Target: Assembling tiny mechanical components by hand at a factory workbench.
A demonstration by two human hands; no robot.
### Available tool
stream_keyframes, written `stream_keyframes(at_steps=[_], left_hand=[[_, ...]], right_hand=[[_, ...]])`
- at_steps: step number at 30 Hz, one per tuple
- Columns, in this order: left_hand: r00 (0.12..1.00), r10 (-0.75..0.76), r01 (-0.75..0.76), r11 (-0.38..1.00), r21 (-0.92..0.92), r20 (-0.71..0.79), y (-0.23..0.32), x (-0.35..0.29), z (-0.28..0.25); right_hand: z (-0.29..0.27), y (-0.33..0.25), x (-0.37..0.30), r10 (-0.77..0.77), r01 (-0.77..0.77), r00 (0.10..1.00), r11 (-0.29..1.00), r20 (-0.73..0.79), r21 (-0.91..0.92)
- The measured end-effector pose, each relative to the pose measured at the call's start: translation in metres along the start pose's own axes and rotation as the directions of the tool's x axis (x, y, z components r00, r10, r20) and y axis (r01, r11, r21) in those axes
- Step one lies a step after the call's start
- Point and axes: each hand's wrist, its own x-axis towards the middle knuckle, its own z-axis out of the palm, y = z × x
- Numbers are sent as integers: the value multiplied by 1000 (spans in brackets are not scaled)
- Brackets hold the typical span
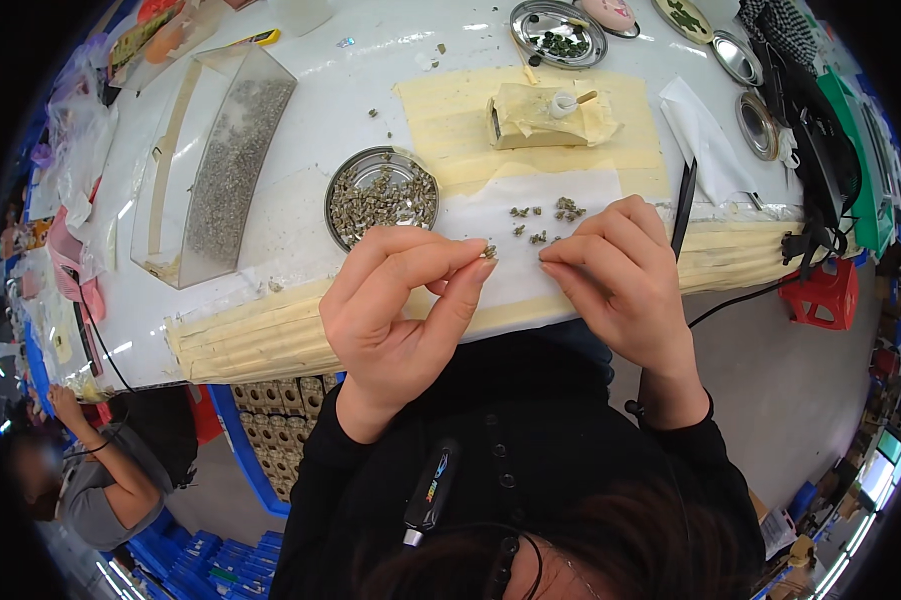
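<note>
My left hand (396, 310) pinches a small metallic part (489, 251) between thumb and forefinger, just above a white sheet (506, 290). Across from it, my right hand (621, 275) has its thumb and forefinger pressed together; whatever sits between those tips is too small to make out. Several loose small metallic parts (569, 208) lie on the sheet beyond the right fingertips. Behind my left hand stands a round metal dish (382, 152) holding many similar parts. What these parts are exactly does not show.
A clear box (171, 265) of tiny grey pieces stands at left. Beyond the sheet is a tape-wrapped block (541, 116) with a small white cup. Round tins (559, 35) and a folded white paper (706, 145) lie far right. Another person (121, 480) is at lower left.
</note>
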Motion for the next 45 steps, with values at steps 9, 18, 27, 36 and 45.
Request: stream_keyframes(at_steps=[9,18,27,36,45], left_hand=[[996,-48,61,982,-178,78,1,-2,-1],[961,-247,275,776,-568,128,9,-8,1],[972,-231,219,789,-573,54,4,-10,3],[975,-218,201,791,-577,42,5,-10,4],[979,-199,185,788,-588,41,5,-10,5]], right_hand=[[-4,-12,6,249,-186,966,847,-63,498],[13,-24,17,365,-276,928,529,78,803],[15,-30,23,373,-361,891,236,259,902],[21,-28,22,388,-434,827,-19,406,901],[23,-28,23,383,-426,819,-91,426,900]])
